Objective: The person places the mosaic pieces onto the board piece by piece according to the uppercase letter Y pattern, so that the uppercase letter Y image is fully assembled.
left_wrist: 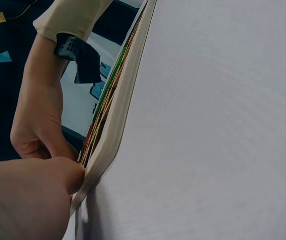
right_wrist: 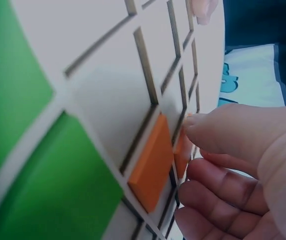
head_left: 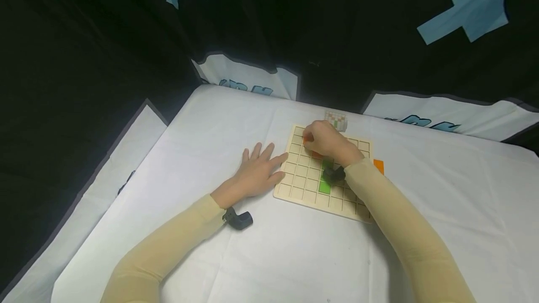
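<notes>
A pale wooden board (head_left: 301, 170) with a grid of square cells lies on the white-covered table. My left hand (head_left: 254, 175) rests flat with fingers spread at its left edge, thumb and index fingertips right at the rim. Over the far left part of the grid, my right hand (head_left: 328, 140) pinches a small orange square tile (right_wrist: 182, 150) between thumb and fingers, close on a cell. Another orange tile (right_wrist: 152, 165) sits in a neighbouring cell. Green tiles (head_left: 324, 187) fill cells nearer the board's middle; my right wrist and its camera partly cover them.
Just beyond the board's far edge lies a small card (head_left: 340, 123) printed with a coloured grid. An orange piece (head_left: 378, 166) shows at the right edge of the board, partly behind the sleeve. Dark curtains (head_left: 269, 22) with blue patches hang behind the table.
</notes>
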`<state>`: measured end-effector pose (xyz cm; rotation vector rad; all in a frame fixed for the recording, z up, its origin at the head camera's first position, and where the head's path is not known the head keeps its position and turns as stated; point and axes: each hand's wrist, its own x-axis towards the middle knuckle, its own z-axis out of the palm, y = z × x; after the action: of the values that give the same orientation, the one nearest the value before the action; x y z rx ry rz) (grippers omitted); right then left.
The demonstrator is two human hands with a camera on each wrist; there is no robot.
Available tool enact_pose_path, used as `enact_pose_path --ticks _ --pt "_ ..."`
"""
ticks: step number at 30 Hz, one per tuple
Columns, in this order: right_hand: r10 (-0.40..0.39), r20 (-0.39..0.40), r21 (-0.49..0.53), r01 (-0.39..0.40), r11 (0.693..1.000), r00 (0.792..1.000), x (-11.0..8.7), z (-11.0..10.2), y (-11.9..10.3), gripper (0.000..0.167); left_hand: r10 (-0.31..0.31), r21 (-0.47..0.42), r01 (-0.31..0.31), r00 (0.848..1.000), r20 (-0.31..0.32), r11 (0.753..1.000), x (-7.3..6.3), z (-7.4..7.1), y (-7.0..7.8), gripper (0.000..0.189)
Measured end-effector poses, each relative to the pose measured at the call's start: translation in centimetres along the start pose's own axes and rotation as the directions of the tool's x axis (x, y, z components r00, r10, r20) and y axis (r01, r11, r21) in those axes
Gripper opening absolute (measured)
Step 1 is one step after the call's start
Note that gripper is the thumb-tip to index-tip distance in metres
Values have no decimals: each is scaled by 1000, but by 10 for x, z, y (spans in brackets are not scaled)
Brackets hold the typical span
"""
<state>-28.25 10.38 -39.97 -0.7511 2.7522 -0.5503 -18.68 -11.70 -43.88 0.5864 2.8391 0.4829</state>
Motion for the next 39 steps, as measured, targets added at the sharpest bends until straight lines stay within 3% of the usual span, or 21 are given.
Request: enact_pose_path --ticks 5,16,18,23,30,39 --pt "2 -26 19 -1 1000 1000 -8 -5 4 8 1 6 -1 1000 1 1000 0 1 0 57" --pt "-44 -179 -44 37 998 983 -43 -24 29 13 -8 -2 8 1000 -3 1000 0 1 1 58" --pt "-20 -187 -46 12 999 982 -52 -26 34 11 -8 -2 8 1000 -5 1000 0 0 1 58" --pt "88 -160 -25 -93 995 983 -77 -31 42 36 -8 3 8 1000 -4 1000 0 0 1 58" --pt "106 -193 -27 -113 993 975 -107 -32 56 34 -10 -5 10 1000 2 1000 0 1 1 58" --pt "167 -189 -14 -173 985 968 -132 -30 69 34 -8 -3 8 1000 -1 1000 0 0 2 57"
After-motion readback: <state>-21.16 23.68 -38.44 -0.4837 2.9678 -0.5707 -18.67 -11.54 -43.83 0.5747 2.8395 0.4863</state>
